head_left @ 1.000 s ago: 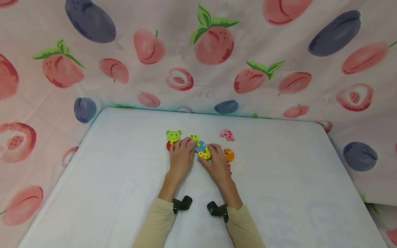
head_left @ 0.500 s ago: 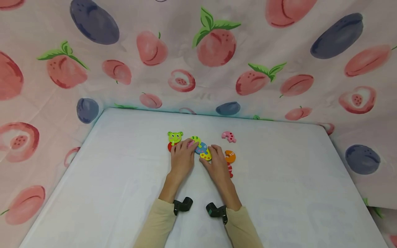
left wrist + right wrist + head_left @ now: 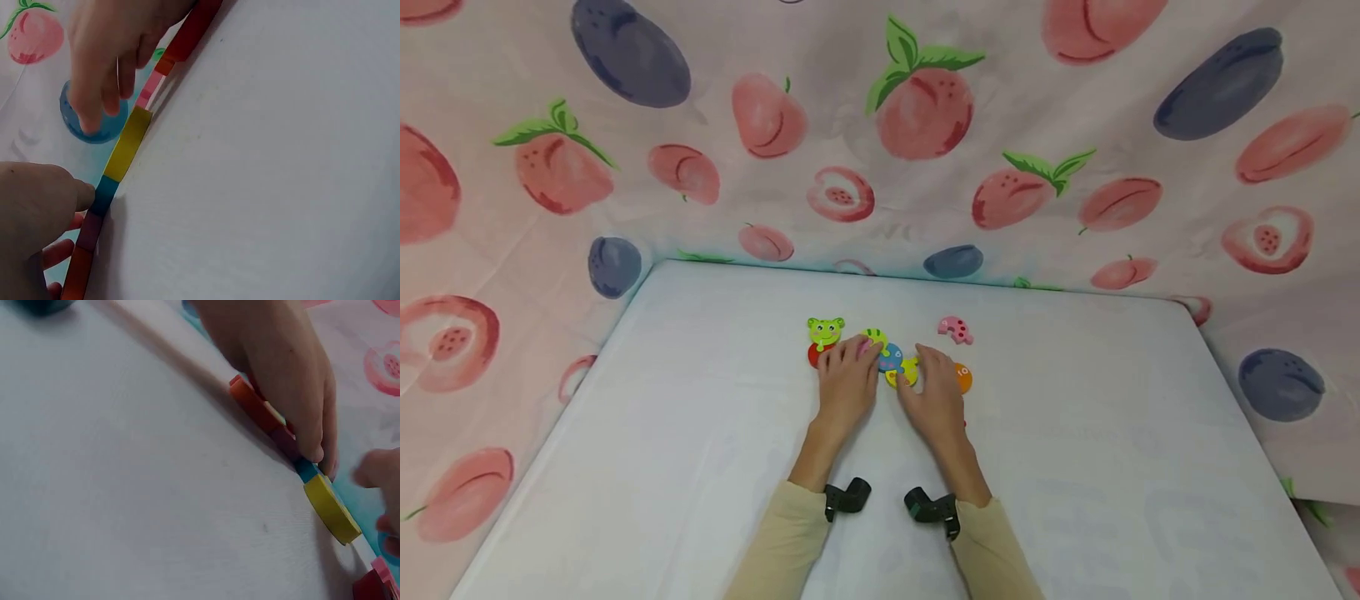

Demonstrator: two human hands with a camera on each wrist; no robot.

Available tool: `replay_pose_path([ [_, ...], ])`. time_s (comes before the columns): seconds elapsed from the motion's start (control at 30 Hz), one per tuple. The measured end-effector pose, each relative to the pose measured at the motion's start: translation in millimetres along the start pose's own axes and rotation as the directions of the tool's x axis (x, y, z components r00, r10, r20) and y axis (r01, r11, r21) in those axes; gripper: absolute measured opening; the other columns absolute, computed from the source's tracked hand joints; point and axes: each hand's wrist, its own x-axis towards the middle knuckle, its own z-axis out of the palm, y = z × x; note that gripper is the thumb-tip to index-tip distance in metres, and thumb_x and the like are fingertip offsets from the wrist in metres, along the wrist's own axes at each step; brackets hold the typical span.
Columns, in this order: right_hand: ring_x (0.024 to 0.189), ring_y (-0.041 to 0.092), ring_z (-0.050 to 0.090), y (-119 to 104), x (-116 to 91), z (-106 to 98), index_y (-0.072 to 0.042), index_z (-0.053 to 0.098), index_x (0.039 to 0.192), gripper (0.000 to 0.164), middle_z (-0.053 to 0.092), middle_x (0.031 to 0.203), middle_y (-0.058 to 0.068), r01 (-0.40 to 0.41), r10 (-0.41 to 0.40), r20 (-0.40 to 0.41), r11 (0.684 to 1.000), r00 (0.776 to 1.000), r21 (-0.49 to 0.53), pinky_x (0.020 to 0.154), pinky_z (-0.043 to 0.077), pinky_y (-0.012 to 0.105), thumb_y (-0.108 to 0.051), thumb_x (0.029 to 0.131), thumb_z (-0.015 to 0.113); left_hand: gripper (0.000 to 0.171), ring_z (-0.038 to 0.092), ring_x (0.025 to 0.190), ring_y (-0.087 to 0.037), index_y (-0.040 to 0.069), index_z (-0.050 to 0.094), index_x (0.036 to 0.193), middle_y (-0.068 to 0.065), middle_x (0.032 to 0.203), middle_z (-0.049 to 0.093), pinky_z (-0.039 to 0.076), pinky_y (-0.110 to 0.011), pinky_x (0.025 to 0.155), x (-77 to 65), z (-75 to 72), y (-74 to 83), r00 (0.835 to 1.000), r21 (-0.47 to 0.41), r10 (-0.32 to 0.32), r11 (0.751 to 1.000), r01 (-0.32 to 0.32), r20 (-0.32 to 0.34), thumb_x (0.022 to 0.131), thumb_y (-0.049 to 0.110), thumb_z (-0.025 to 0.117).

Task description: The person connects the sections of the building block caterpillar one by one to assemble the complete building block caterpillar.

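Flat, chunky puzzle pieces form a chain on the white table: a green animal head [image 3: 825, 331], a red piece [image 3: 815, 356], a striped green piece [image 3: 875, 335], a numbered blue piece [image 3: 891, 357] and a spotted yellow piece [image 3: 893, 380]. My left hand [image 3: 847, 385] covers the chain's middle, its thumb against the blue piece's near edge and its fingers over and behind the pieces. Beside the yellow piece is my right hand [image 3: 936, 402], thumb and fingers spread apart. In the left wrist view, that right hand [image 3: 119, 44] hovers loosely beyond the yellow piece [image 3: 129, 144].
A pink spotted piece [image 3: 955, 329] lies apart at the back right. An orange piece [image 3: 966, 379] is partly behind my right hand, with a bit of red below it. The white tabletop [image 3: 1090, 450] meets a fruit-print cloth [image 3: 910, 208] at its back edge.
My right hand has loosened from the yellow piece and shifted slightly right, now hiding more of the orange and red pieces. My left hand keeps its place on the chain.
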Motion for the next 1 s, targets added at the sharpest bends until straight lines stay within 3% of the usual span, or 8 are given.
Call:
replay_pose_path([
  [0.17,0.124,0.028,0.049,17,6,-17,-0.006,0.055,0.129,0.037,0.057,0.132,0.011,-0.055,0.102,-0.171,0.965,0.98,0.258,0.105,0.044,0.047,-0.025,0.098,0.052,0.041,0.036,0.136,-0.031,0.017,0.056,0.138,-0.008,0.144,0.047,0.024,-0.054,0.116,-1.0,1.1,4.0,1.0,0.002,-0.002,1.0,0.002,0.013,0.099,0.029,0.054],
  [0.3,0.123,0.028,0.05,38,9,-35,-0.005,0.057,0.127,0.039,0.058,0.13,0.012,-0.092,0.192,-0.229,0.918,0.954,0.385,0.107,0.041,0.047,-0.032,0.103,0.042,0.048,0.032,0.14,-0.033,0.016,0.052,0.14,-0.01,0.148,0.043,0.02,-0.057,0.118,-1.6,2.3,6.2,0.999,0.011,-0.012,1.0,0.011,0.035,0.097,0.037,0.055],
  [0.6,0.127,0.025,0.05,69,11,-56,-0.009,0.057,0.127,0.054,0.058,0.134,0.009,-0.264,0.379,-0.175,0.846,0.909,0.462,0.115,0.036,0.045,-0.049,0.103,0.03,0.057,0.028,0.143,-0.032,0.016,0.048,0.143,-0.011,0.15,0.04,0.017,-0.061,0.118,-3.5,2.8,9.8,0.997,0.019,-0.035,0.999,0.033,0.075,0.094,0.041,0.059],
  [1.0,0.127,0.025,0.051,70,11,-55,-0.009,0.056,0.128,0.053,0.058,0.134,0.009,-0.301,0.411,-0.142,0.826,0.901,0.477,0.116,0.035,0.043,-0.05,0.103,0.031,0.058,0.029,0.142,-0.031,0.016,0.049,0.143,-0.009,0.149,0.041,0.017,-0.06,0.119,-5.1,3.4,10.1,0.998,0.027,-0.038,0.999,0.037,0.055,0.092,0.041,0.061],
])
